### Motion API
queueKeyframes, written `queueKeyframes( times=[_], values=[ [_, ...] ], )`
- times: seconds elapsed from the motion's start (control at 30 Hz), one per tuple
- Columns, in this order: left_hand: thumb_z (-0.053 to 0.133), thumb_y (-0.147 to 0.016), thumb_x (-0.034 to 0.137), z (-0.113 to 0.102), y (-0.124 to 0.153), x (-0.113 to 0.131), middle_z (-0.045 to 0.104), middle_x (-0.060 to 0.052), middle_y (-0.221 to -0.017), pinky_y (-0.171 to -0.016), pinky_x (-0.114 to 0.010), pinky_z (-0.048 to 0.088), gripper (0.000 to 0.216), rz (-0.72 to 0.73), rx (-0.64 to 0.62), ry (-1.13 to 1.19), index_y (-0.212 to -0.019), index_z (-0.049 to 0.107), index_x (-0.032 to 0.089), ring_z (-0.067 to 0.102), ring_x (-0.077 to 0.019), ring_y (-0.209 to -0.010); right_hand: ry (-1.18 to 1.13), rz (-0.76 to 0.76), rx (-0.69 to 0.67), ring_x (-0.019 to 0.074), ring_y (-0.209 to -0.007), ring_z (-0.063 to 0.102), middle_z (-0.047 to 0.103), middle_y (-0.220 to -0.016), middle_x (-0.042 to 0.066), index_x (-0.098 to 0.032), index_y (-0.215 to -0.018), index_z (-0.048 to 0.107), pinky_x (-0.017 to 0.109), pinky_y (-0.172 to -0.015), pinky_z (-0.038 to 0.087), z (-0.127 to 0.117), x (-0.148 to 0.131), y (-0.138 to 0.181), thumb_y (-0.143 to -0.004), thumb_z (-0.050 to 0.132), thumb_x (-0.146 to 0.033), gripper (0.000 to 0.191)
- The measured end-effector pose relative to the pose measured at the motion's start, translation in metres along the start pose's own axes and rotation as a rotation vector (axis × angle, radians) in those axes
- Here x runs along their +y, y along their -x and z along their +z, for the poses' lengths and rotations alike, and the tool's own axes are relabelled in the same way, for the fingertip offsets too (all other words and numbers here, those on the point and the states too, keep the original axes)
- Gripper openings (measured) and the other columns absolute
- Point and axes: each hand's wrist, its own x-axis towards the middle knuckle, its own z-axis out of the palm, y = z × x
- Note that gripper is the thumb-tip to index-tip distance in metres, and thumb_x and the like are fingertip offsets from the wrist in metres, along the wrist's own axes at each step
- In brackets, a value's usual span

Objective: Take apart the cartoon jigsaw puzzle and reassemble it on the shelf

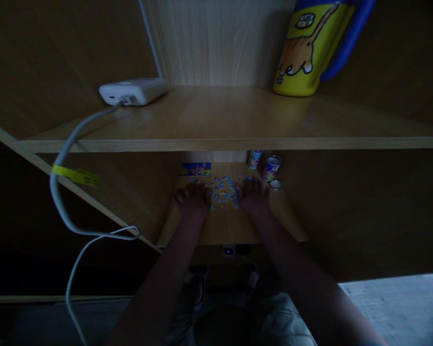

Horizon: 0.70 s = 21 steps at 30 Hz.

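Note:
On the lower wooden shelf lie several small jigsaw puzzle pieces [222, 185], loosely joined in a ring with more pieces inside it. My left hand [193, 198] rests at the left side of the pieces, fingers somewhat bent and apart, thumb side near the ring. To the right of the ring, my right hand [253, 194] lies with its fingers spread and its thumb side by the pieces. I see nothing held in either hand, though the light is dim. A blue picture card [195, 169] with cartoon figures lies behind my left hand.
Behind my right hand stand a printed can [254, 159] and an open tin [272, 167], with a round lid [275, 184] beside it. An upper shelf [216, 144] overhangs, bearing a white charger [135, 91] with a trailing cable [59, 197] and a yellow mug [306, 53].

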Motion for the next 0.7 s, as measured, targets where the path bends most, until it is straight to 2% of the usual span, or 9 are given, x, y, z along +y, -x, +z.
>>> queueKeyframes(
  times=[0.1, 0.2, 0.27, 0.33, 0.43, 0.7],
  values=[
    [0.040, -0.108, 0.063, 0.005, -0.003, -0.001, 0.046, -0.022, -0.167, -0.123, -0.073, 0.025, 0.070, 0.015, -0.011, 0.003, -0.163, 0.052, 0.021, 0.032, -0.0524, -0.155, 0.027, -0.002, -0.053, 0.0359, -0.170, 0.009, 0.011, -0.183, 0.018, -0.015, -0.174, 0.027, 0.069, -0.131, 0.007, 0.000, -0.001, -0.006, -0.109, 0.013, -0.067, 0.085],
    [0.032, -0.110, 0.061, 0.011, -0.014, -0.005, 0.030, -0.024, -0.176, -0.130, -0.065, 0.021, 0.078, 0.081, -0.047, 0.012, -0.168, 0.038, 0.009, 0.023, -0.0469, -0.162, 0.045, -0.022, -0.097, 0.0350, -0.170, 0.005, 0.004, -0.184, 0.016, -0.019, -0.176, 0.021, 0.070, -0.131, 0.005, 0.000, -0.002, -0.014, -0.108, 0.010, -0.070, 0.086],
    [0.031, -0.111, 0.062, 0.014, -0.023, -0.008, 0.023, -0.020, -0.180, -0.132, -0.060, 0.020, 0.078, 0.151, -0.090, 0.024, -0.172, 0.032, 0.013, 0.019, -0.0420, -0.166, 0.040, -0.042, -0.110, 0.0347, -0.170, 0.003, 0.002, -0.184, 0.014, -0.021, -0.177, 0.018, 0.070, -0.131, 0.004, 0.001, -0.002, -0.020, -0.107, 0.011, -0.072, 0.087],
    [0.033, -0.110, 0.065, 0.016, -0.031, -0.010, 0.019, -0.014, -0.182, -0.133, -0.057, 0.017, 0.076, 0.230, -0.142, 0.034, -0.173, 0.031, 0.022, 0.017, -0.0389, -0.167, 0.029, -0.068, -0.096, 0.0350, -0.170, 0.003, 0.003, -0.185, 0.013, -0.022, -0.177, 0.017, 0.070, -0.131, 0.003, 0.002, -0.003, -0.024, -0.107, 0.013, -0.074, 0.088],
    [0.035, -0.108, 0.071, 0.018, -0.035, -0.010, 0.020, -0.011, -0.182, -0.133, -0.060, 0.015, 0.076, 0.298, -0.212, 0.035, -0.172, 0.034, 0.031, 0.017, -0.0405, -0.167, 0.023, -0.108, -0.084, 0.0361, -0.170, 0.004, 0.005, -0.185, 0.013, -0.024, -0.177, 0.018, 0.071, -0.130, 0.003, 0.003, -0.004, -0.032, -0.106, 0.014, -0.076, 0.088],
    [0.033, -0.105, 0.079, 0.016, -0.011, -0.004, 0.016, -0.016, -0.182, -0.132, -0.065, 0.013, 0.085, 0.281, -0.240, 0.021, -0.173, 0.032, 0.027, 0.011, -0.0470, -0.167, 0.058, -0.186, -0.134, 0.0347, -0.170, 0.008, 0.008, -0.185, 0.009, -0.029, -0.176, 0.021, 0.071, -0.130, 0.005, 0.002, -0.013, -0.059, -0.107, 0.015, -0.076, 0.084]
  ],
)
